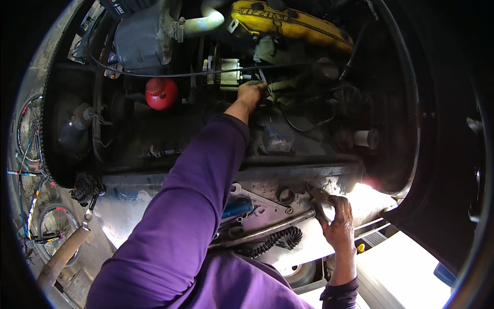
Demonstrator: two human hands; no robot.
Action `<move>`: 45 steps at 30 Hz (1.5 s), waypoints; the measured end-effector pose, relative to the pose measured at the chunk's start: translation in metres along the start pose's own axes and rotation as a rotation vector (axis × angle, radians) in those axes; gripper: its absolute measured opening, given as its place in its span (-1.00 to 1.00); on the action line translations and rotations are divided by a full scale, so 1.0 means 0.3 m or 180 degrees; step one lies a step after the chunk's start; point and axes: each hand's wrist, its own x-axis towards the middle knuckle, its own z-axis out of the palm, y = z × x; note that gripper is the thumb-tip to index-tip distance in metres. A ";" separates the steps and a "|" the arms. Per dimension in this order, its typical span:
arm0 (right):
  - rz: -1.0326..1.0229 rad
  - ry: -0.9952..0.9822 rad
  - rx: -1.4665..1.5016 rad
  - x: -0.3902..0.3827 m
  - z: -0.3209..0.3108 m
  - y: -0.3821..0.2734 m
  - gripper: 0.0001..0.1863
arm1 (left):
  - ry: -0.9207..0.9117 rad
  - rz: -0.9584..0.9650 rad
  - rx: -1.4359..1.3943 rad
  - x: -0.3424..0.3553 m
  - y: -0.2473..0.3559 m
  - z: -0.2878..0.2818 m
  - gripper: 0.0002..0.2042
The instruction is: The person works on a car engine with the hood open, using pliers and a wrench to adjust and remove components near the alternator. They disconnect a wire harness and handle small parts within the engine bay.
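My left arm, in a purple sleeve, reaches across into a vehicle's engine bay. There my left hand [250, 97] has its fingers pinched together beside thin wires [271, 91], just right of a silvery alternator-like unit [229, 72]; what the fingertips hold is hidden. My right hand [339, 224] rests at the front panel [329, 177], its thumb and fingers apart around a bright patch of the panel. To its left on the ledge lie spanners [260, 198], a dark ring [286, 195], a blue tool [237, 207] and a black coiled cable [278, 242].
A yellow engine cover [290, 23] sits at the back, with a grey housing [144, 41] to its left. A red ball-shaped container [161, 93] stands mid-left. A black cable [185, 74] crosses the bay. Bicycles [56, 226] stand at far left; white panels [401, 268] lie lower right.
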 end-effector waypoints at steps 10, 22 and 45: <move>-0.0342 0.0250 0.1436 0.321 -0.117 -0.032 -0.43 | -0.0041 0.0130 0.0036 -0.062 0.037 0.031 -0.85; -0.0283 -0.0401 -0.0518 1.168 0.226 -0.183 -0.52 | 0.0219 0.0370 0.0540 -0.096 0.059 0.041 -0.80; -0.0576 -0.0515 -0.0597 1.201 0.284 -0.153 -0.55 | 0.0338 -0.0034 0.0895 -0.115 0.112 0.026 -0.82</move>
